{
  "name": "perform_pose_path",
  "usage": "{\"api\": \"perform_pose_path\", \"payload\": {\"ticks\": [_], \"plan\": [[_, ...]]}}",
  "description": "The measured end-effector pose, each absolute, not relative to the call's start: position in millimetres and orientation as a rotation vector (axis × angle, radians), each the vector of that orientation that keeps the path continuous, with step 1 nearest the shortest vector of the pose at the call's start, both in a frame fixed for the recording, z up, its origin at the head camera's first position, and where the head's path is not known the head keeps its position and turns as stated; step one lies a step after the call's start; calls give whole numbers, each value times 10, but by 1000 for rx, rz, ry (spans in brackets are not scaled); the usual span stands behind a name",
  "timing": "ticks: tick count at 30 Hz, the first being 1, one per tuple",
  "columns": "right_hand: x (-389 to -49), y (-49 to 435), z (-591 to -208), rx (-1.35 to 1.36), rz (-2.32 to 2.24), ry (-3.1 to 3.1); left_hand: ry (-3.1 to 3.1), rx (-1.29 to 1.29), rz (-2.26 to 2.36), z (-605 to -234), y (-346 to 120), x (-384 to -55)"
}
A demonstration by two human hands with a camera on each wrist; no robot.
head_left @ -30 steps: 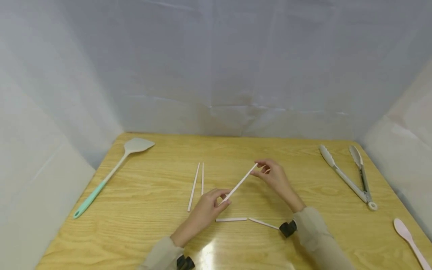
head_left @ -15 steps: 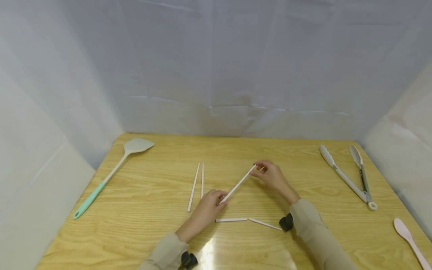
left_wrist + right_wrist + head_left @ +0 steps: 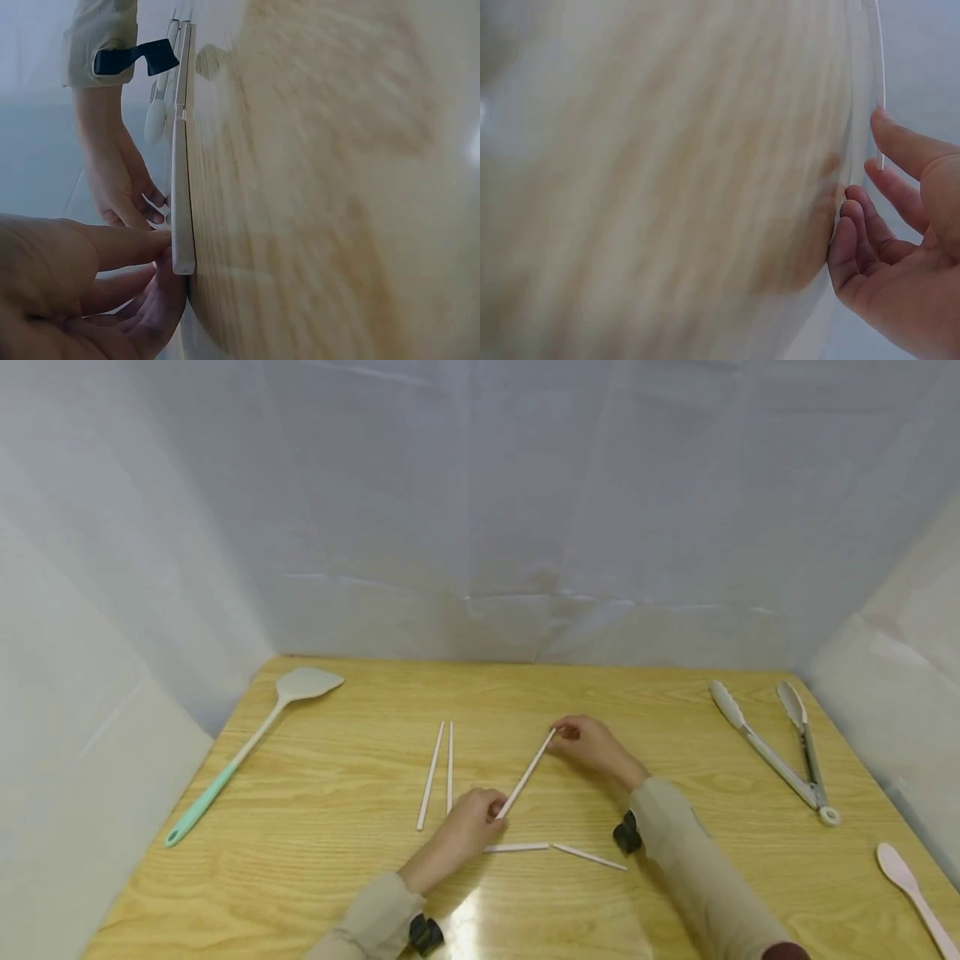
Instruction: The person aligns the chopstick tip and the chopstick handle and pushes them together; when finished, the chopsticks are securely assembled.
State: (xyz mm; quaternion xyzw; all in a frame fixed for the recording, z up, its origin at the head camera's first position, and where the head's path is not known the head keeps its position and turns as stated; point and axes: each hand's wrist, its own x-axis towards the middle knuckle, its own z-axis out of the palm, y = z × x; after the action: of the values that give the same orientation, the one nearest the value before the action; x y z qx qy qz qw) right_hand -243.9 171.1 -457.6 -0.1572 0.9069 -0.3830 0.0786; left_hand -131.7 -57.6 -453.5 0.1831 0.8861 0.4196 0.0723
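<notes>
A slim white chopstick [image 3: 528, 772] slants across the middle of the table, pinched at both ends. My left hand [image 3: 467, 823] grips its near end, while my right hand [image 3: 592, 750] has the far end between thumb and fingertips. In the right wrist view, the chopstick [image 3: 881, 97] runs up past the thumb. Left of the hands, two more chopsticks [image 3: 430, 777] [image 3: 451, 760] lie almost parallel, pointing away. Nearer the front lie two shorter white sticks [image 3: 519, 847] [image 3: 589, 857], nearly end to end. The left wrist view has one stick's square end [image 3: 183, 262] beside the left fingers.
A spatula [image 3: 251, 743] with a mint-green handle lies on the left of the wooden table [image 3: 337, 868]. Spread tongs [image 3: 780, 764] lie at the right, and a pink spoon [image 3: 909, 889] lies near the right front. White sheeting [image 3: 480, 510] encloses the back and sides.
The right hand has moved left and slightly nearer, so the held chopstick stands steeper. My left hand has shifted slightly right and nearer, now covering the left tip of one short stick.
</notes>
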Motion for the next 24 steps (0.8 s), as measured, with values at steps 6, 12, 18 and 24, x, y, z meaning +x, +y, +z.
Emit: {"api": "perform_pose_path", "payload": {"ticks": [6, 12, 18, 24], "plan": [[-2547, 1617, -4551, -561, -1098, 2657, 2670, 548, 1227, -4527, -556, -1331], [-2613, 1541, -4526, -593, -1029, 2656, 2648, 506, 1176, -4474, -494, -1333], [-2648, 1483, -4510, -631, -1021, 2624, 2637, 527, 1142, -4447, -454, -1329], [-2655, 1434, -4504, -732, -960, 2642, 2682, 560, 1037, -4462, -423, -1333]]}}
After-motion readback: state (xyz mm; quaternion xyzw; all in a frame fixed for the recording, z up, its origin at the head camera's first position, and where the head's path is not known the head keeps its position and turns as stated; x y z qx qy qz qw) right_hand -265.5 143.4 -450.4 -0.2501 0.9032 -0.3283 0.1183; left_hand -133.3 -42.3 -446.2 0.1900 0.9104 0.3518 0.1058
